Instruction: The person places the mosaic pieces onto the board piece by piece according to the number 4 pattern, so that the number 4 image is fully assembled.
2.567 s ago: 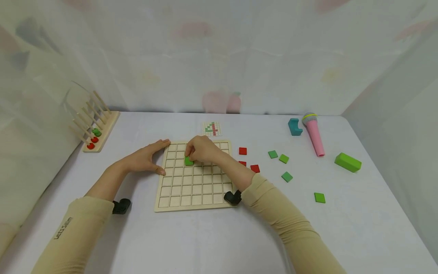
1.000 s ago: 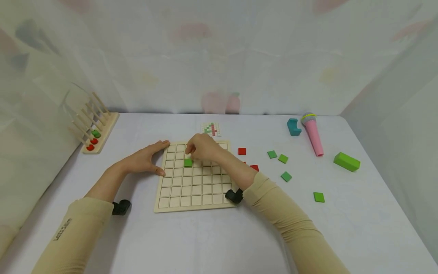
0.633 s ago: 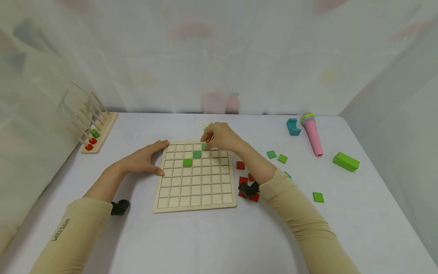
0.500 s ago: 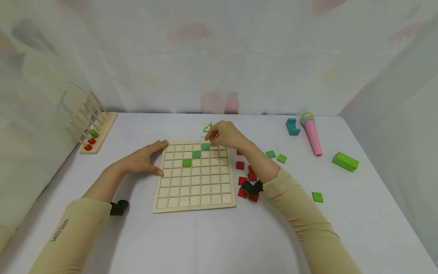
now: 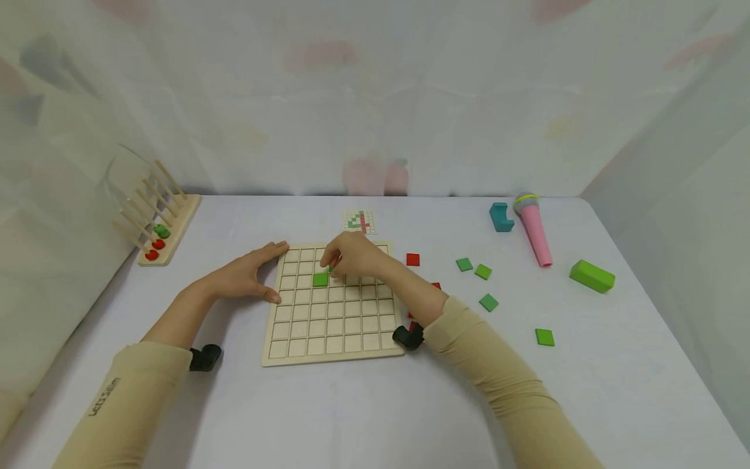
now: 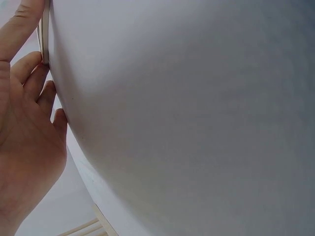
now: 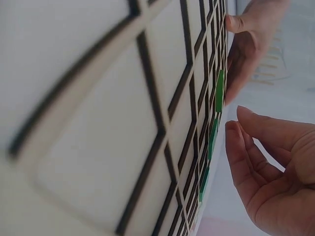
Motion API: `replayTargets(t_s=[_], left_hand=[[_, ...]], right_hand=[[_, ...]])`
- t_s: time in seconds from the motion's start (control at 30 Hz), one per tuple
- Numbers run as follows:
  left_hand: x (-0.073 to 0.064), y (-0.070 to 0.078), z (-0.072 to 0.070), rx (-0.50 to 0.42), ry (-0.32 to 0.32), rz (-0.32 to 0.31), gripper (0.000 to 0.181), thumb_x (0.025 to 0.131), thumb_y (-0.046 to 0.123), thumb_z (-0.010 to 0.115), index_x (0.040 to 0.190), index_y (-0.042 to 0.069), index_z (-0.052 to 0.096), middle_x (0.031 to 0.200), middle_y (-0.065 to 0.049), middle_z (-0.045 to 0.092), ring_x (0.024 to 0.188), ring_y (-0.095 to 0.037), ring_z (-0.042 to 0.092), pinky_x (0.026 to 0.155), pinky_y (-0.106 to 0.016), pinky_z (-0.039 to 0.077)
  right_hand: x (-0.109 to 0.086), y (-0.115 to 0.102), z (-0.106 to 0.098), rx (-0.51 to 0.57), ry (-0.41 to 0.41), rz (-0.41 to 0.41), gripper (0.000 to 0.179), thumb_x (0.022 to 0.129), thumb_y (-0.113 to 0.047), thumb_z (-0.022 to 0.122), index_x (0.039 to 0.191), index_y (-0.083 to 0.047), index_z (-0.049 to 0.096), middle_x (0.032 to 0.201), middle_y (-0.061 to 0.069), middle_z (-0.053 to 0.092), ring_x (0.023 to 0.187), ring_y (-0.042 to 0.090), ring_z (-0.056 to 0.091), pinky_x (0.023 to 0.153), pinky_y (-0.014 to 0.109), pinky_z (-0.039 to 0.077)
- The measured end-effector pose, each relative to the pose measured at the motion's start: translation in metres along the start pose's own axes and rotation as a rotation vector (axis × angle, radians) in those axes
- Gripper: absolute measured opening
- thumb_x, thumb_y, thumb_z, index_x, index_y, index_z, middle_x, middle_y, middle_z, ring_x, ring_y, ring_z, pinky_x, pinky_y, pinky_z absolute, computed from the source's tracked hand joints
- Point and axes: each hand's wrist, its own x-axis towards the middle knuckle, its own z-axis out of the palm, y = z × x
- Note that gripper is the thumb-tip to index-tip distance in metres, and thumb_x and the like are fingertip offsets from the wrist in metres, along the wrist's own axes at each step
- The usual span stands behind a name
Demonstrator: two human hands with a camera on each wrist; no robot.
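My left hand rests at the left edge of a wooden grid board, thumb and fingers spread apart along the rim. Over the board's far half hovers my right hand, fingers curved and fingertips near a green square tile. In the right wrist view this hand has thumb and index tips close together with nothing between them. Three green tiles lie in a diagonal line on the grid there. The head view hides most of the other two behind the right hand.
A small pattern card lies behind the board. Red tiles sit by its right edge, partly under my forearm. Farther right are loose green tiles, a teal block, a pink toy microphone and a green block. A peg rack stands far left.
My right hand moved back and right to the far-row tile, uncovering the diagonal of green tiles, then came back left and nearer over the middle one. The left hand stayed on the board's edge.
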Motion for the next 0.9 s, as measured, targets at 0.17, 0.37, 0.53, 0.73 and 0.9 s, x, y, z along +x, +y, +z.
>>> replayTargets(t_s=[0.17, 0.37, 0.53, 0.73, 0.9], left_hand=[[0.000, 0.000, 0.000, 0.004, 0.000, 0.001, 0.120, 0.067, 0.040, 0.089, 0.159, 0.008, 0.018, 0.168, -0.017, 0.010, 0.155, -0.043, 0.001, 0.123, -0.067, 0.006], [0.000, -0.001, 0.000, 0.002, -0.001, 0.009, 0.120, 0.067, 0.040, 0.089, 0.159, 0.007, 0.018, 0.168, -0.017, 0.010, 0.155, -0.044, 0.001, 0.123, -0.066, 0.006], [0.000, -0.002, 0.000, 0.007, -0.003, 0.012, 0.120, 0.067, 0.041, 0.089, 0.159, 0.008, 0.017, 0.167, -0.018, 0.011, 0.155, -0.044, 0.001, 0.122, -0.067, 0.006], [0.000, -0.001, 0.001, 0.002, 0.000, 0.027, 0.120, 0.068, 0.039, 0.089, 0.158, 0.006, 0.017, 0.167, -0.019, 0.011, 0.155, -0.045, 0.001, 0.122, -0.066, 0.007], [-0.001, -0.001, 0.001, 0.002, 0.004, 0.038, 0.120, 0.068, 0.039, 0.089, 0.158, 0.004, 0.017, 0.167, -0.021, 0.011, 0.154, -0.046, 0.002, 0.122, -0.067, 0.008]], right_hand=[[0.005, -0.006, 0.006, -0.027, 0.002, 0.006, 0.024, 0.080, 0.003, 0.074, 0.103, -0.006, 0.076, 0.102, 0.007, 0.076, 0.091, 0.014, 0.066, 0.077, 0.018, 0.053], [0.009, -0.006, 0.014, -0.059, -0.006, -0.017, 0.024, 0.080, 0.003, 0.075, 0.101, -0.007, 0.077, 0.099, 0.005, 0.075, 0.090, 0.012, 0.065, 0.077, 0.017, 0.053], [0.008, -0.008, 0.015, -0.064, -0.007, -0.018, 0.023, 0.080, 0.002, 0.076, 0.101, -0.007, 0.076, 0.100, 0.005, 0.075, 0.092, 0.013, 0.066, 0.079, 0.018, 0.054], [-0.002, -0.006, -0.001, -0.072, -0.003, -0.019, 0.021, 0.084, -0.002, 0.072, 0.104, -0.006, 0.076, 0.102, 0.006, 0.074, 0.095, 0.015, 0.067, 0.082, 0.022, 0.055], [-0.021, 0.010, -0.030, -0.065, 0.041, 0.003, 0.023, 0.086, -0.006, 0.073, 0.109, -0.006, 0.074, 0.108, 0.010, 0.075, 0.098, 0.020, 0.070, 0.085, 0.027, 0.057]])
